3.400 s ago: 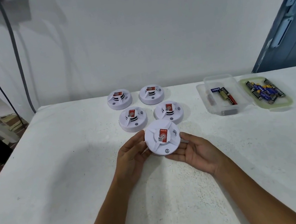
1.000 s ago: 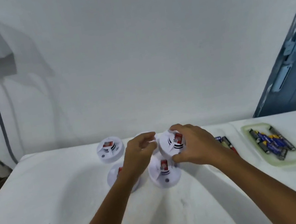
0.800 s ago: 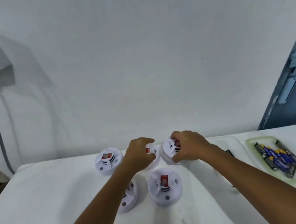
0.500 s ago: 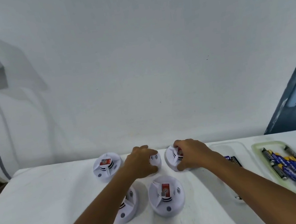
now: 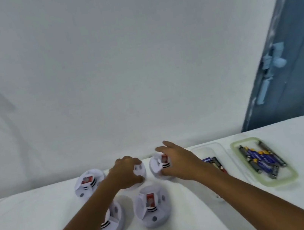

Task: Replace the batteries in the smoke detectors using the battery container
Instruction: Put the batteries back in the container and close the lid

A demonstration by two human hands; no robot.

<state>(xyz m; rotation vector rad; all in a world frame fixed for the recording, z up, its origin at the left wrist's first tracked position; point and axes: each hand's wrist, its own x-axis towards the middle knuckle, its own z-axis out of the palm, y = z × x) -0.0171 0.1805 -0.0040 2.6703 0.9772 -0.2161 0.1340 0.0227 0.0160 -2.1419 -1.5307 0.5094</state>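
Left hand (image 5: 127, 173): fingers curled over the middle detector (image 5: 139, 173) of the back row, at 12 o'clock of the group; it grips the rim, apparently to seat or steady the unit.
Right hand (image 5: 178, 163): lies against the right side of the back-right detector (image 5: 158, 166) at about 1 o'clock; fingers extended and spread, thumb low near the base. Reads as relaxed, releasing or nudging, not clasping.
Back-left detector (image 5: 87, 182): untouched, at 11 o'clock, red label up.
Front detectors: front-right detector (image 5: 152, 207) at 6 o'clock, fully visible; front-left detector (image 5: 113, 226) at 7 o'clock, partly under the left forearm.
Layout rationale: units sit in two tight rows on the counter (image 5: 25, 224), labels up, probably so serviced and unserviced ones stay sorted.
Battery container (image 5: 212, 162): clear tub at 3 o'clock, few cells inside, partly hidden by the right forearm.
Green-rimmed lid (image 5: 264, 160): further toward 3 o'clock, holds a heap of blue batteries (image 5: 261, 159); near the right hand for easy reach.
Judgement: a unit is being set among the others; picking the next detector follows.
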